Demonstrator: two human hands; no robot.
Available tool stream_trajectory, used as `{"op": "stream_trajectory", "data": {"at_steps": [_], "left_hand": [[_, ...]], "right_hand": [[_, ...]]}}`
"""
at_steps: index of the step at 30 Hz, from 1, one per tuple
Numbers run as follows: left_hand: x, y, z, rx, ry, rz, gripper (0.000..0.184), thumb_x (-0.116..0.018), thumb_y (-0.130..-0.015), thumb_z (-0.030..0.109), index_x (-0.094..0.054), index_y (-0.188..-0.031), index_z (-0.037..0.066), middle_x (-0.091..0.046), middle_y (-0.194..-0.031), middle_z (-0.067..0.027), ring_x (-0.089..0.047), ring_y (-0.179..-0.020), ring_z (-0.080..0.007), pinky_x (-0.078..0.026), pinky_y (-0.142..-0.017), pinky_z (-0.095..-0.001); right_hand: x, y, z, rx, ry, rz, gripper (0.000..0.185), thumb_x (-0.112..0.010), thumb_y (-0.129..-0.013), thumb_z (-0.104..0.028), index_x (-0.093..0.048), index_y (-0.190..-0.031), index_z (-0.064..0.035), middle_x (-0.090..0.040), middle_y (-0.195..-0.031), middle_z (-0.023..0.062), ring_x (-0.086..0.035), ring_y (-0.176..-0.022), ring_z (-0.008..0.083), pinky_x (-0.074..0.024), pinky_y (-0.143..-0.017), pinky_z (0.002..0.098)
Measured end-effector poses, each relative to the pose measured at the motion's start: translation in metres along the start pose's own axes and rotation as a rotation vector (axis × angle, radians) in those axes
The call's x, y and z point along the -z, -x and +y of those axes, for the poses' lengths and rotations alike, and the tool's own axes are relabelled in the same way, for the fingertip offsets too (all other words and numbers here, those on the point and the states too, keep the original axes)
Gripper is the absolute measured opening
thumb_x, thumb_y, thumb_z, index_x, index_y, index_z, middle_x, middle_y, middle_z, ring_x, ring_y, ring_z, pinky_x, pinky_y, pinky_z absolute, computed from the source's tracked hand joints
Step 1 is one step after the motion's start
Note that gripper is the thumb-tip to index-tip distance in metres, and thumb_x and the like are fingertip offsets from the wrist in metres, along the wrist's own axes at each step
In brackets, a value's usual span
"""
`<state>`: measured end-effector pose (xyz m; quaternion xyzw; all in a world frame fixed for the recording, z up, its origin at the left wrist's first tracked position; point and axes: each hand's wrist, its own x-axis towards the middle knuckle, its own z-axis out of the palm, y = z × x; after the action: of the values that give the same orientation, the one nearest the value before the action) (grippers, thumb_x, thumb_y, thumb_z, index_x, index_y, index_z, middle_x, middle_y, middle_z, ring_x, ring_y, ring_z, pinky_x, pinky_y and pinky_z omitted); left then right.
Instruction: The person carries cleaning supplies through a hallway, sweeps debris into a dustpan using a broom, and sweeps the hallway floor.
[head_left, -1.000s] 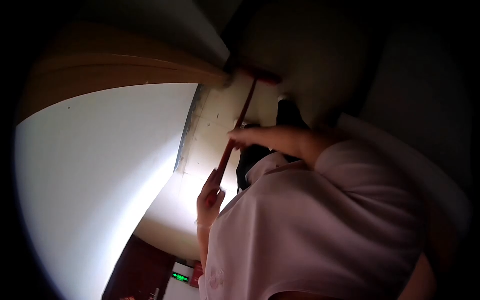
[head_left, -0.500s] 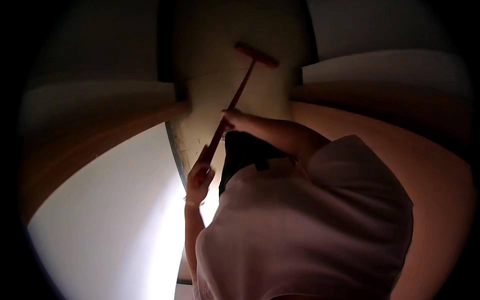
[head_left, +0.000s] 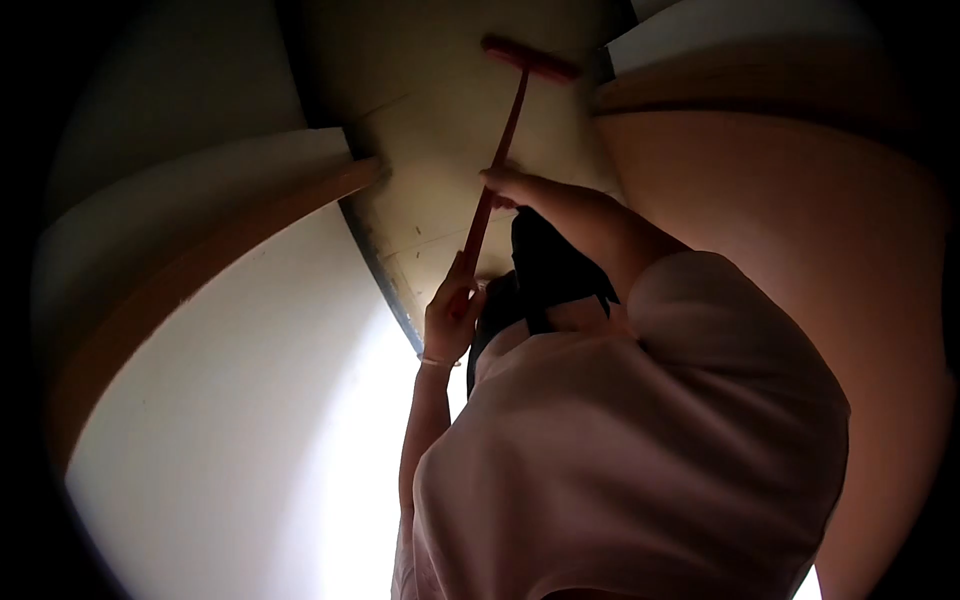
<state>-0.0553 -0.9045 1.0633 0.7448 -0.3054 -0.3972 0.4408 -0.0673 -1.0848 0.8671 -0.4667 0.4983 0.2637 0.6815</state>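
A red push broom (head_left: 508, 135) slants away from me, its wide head (head_left: 530, 60) resting on the dim floor at the top of the view. The underside of that head is hidden, so bristles cannot be made out. My left hand (head_left: 452, 325), with a thin band at the wrist, is wrapped round the near end of the handle. Farther along, my right hand (head_left: 508, 187) grips the handle around its middle. Both hands are closed on it, to the left of my body.
Pale floor (head_left: 440, 150) runs ahead between walls, with small dark specks (head_left: 418, 254) on it. A brown wooden edge (head_left: 250, 245) and a bright white wall (head_left: 240, 380) stand at left. An orange-brown panel (head_left: 780, 220) lies close on the right.
In the view, the broom and both hands have shifted up and to the right. The camera's view has shifted too, and my hands have kept their hold on the handle.
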Motion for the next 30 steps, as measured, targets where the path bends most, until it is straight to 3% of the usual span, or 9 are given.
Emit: {"op": "stream_trajectory", "data": {"at_steps": [7, 9, 10, 15, 18, 21, 22, 27, 30], "left_hand": [[0.067, 0.167, -0.062, 0.201, -0.057, 0.135, 0.019, -0.053, -0.065, -0.005, -0.046, -0.080, 0.003, -0.045, -0.074, -0.0040, -0.042, -0.065, -0.0108, -0.035, -0.060, -0.0199], [0.092, 0.212, -0.089, 0.222, 0.007, 0.196, 0.012, -0.052, -0.068, -0.001, -0.047, -0.078, 0.002, -0.050, -0.079, -0.0070, -0.045, -0.067, -0.0132, -0.037, -0.062, -0.0213], [0.092, 0.230, -0.076, 0.339, 0.026, 0.220, 0.012, -0.052, -0.068, 0.000, -0.047, -0.078, 0.002, -0.048, -0.076, -0.0059, -0.043, -0.065, -0.0124, -0.036, -0.060, -0.0215], [0.042, 0.346, -0.054, 0.496, 0.087, 0.418, 0.014, -0.051, -0.066, -0.002, -0.047, -0.078, 0.005, -0.043, -0.070, -0.0028, -0.039, -0.064, -0.0097, -0.034, -0.057, -0.0212], [0.050, 0.333, -0.065, 0.237, 0.063, 0.445, 0.016, -0.050, -0.063, -0.004, -0.045, -0.076, 0.005, -0.046, -0.094, -0.0119, -0.044, -0.071, -0.0143, -0.035, -0.062, -0.0217], [0.053, 0.304, -0.048, 0.189, 0.168, 0.442, 0.019, -0.049, -0.061, -0.006, -0.043, -0.076, 0.004, -0.034, -0.114, -0.0201, -0.042, -0.098, -0.0282, -0.036, -0.071, -0.0253], [0.061, 0.390, -0.019, -0.046, 0.093, 0.441, 0.019, -0.050, -0.061, -0.006, -0.043, -0.075, 0.004, -0.035, -0.113, -0.0207, -0.044, -0.095, -0.0270, -0.037, -0.069, -0.0254], [0.043, 0.307, -0.047, 0.080, 0.078, 0.413, 0.015, -0.050, -0.067, -0.001, -0.046, -0.081, 0.001, -0.038, -0.113, -0.0146, -0.046, -0.078, -0.0133, -0.037, -0.064, -0.0217], [0.030, 0.378, -0.063, 0.220, 0.193, 0.521, 0.013, -0.052, -0.065, -0.001, -0.047, -0.077, 0.000, -0.038, -0.111, -0.0191, -0.048, -0.081, -0.0187, -0.039, -0.061, -0.0235]], "right_hand": [[-0.173, 0.009, 0.075, 0.005, 0.189, -0.252, 0.031, -0.033, -0.073, -0.037, -0.046, -0.075, -0.0085, -0.049, -0.055, 0.0076, -0.046, -0.040, 0.0160, -0.0359, -0.035, 0.0304], [-0.227, 0.003, 0.107, 0.207, 0.115, -0.316, 0.033, -0.035, -0.073, -0.039, -0.046, -0.077, -0.0080, -0.050, -0.057, 0.0081, -0.046, -0.039, 0.0169, -0.0372, -0.036, 0.0324], [-0.241, 0.043, 0.089, -0.029, 0.261, -0.251, 0.031, -0.034, -0.073, -0.036, -0.046, -0.075, -0.0074, -0.049, -0.056, 0.0078, -0.046, -0.039, 0.0167, -0.0369, -0.036, 0.0317], [-0.305, 0.096, 0.186, -0.061, 0.247, -0.466, 0.028, -0.035, -0.073, -0.028, -0.049, -0.063, -0.0057, -0.049, -0.050, 0.0042, -0.048, -0.039, 0.0132, -0.0353, -0.035, 0.0256], [-0.291, 0.114, 0.147, -0.118, 0.242, -0.570, 0.014, -0.038, -0.066, -0.012, -0.048, -0.058, -0.0072, -0.045, -0.045, 0.0045, -0.044, -0.035, 0.0125, -0.0300, -0.030, 0.0257], [-0.281, 0.099, 0.132, 0.029, 0.188, -0.475, 0.016, -0.038, -0.068, -0.018, -0.048, -0.062, -0.0065, -0.047, -0.049, 0.0054, -0.045, -0.036, 0.0141, -0.0312, -0.029, 0.0273], [-0.304, 0.198, 0.152, 0.138, 0.259, -0.322, 0.022, -0.037, -0.070, -0.023, -0.049, -0.061, -0.0072, -0.048, -0.050, 0.0053, -0.045, -0.038, 0.0139, -0.0348, -0.032, 0.0255], [-0.264, 0.061, 0.143, 0.078, 0.371, -0.395, 0.030, -0.034, -0.072, -0.032, -0.050, -0.064, -0.0076, -0.049, -0.052, 0.0046, -0.044, -0.040, 0.0132, -0.0331, -0.035, 0.0274], [-0.303, 0.116, 0.180, 0.053, 0.641, -0.309, 0.037, -0.030, -0.074, -0.039, -0.049, -0.074, -0.0073, -0.053, -0.063, 0.0061, -0.048, -0.048, 0.0149, -0.0377, -0.043, 0.0313]]}}
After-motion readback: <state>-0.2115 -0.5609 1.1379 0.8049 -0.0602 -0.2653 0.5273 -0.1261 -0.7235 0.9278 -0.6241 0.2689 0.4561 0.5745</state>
